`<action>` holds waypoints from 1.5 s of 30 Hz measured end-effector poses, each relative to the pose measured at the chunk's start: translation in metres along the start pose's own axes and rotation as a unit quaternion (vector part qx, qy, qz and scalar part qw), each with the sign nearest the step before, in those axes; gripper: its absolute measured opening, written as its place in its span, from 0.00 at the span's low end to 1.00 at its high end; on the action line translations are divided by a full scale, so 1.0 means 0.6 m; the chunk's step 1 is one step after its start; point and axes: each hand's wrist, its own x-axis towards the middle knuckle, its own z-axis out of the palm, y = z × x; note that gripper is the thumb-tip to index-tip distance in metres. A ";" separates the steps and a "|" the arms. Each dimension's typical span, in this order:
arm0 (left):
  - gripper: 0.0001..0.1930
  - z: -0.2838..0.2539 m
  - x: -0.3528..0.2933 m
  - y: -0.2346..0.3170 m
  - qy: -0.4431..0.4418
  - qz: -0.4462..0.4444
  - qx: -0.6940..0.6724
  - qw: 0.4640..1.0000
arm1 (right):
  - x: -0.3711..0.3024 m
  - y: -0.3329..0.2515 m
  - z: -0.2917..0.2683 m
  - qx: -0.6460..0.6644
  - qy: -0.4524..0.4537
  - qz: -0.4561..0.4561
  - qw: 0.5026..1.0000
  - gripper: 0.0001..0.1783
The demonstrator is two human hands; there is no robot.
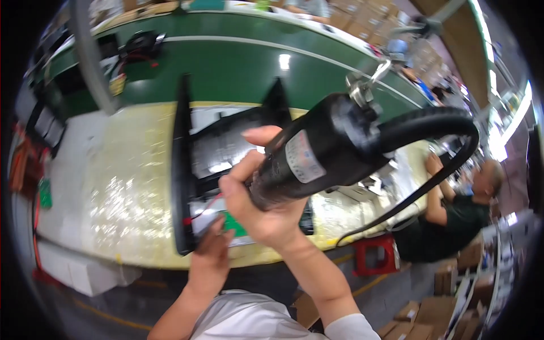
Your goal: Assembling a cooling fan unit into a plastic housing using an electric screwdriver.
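My right hand (263, 209) is wrapped around a black electric screwdriver (317, 153) with a white label on its body. The tool's rear end hangs from a metal hook (362, 88), and its tip is hidden behind the hand. Below it on the bench lies a black housing (226, 141) with upright side panels. A green circuit board (235, 225) shows inside the near end of this housing, with a thin red wire beside it. My left hand (209, 249) is at the board's left edge; its fingers are blurred, and whether they hold anything cannot be made out.
A thick black cable (430, 181) loops from the screwdriver down to the right. The bench (130, 187) has a shiny yellowish cover. A metal post (93, 62) stands at the far left. Another person (453, 209) works on the right near a red stool (375, 255). A green conveyor (226, 68) runs behind.
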 end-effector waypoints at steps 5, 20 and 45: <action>0.08 -0.007 -0.008 -0.017 0.048 0.006 0.010 0.999 | 0.011 -0.100 -0.122 0.135 0.073 -0.071 0.986 0.10; 0.12 -0.009 -0.017 -0.053 0.053 0.103 0.113 0.987 | 0.009 -0.011 -0.371 -0.118 0.228 -0.052 0.965 0.32; 0.14 0.029 0.005 -0.024 0.046 0.166 0.144 0.974 | -0.073 -0.044 -0.069 0.147 0.032 -0.057 0.987 0.37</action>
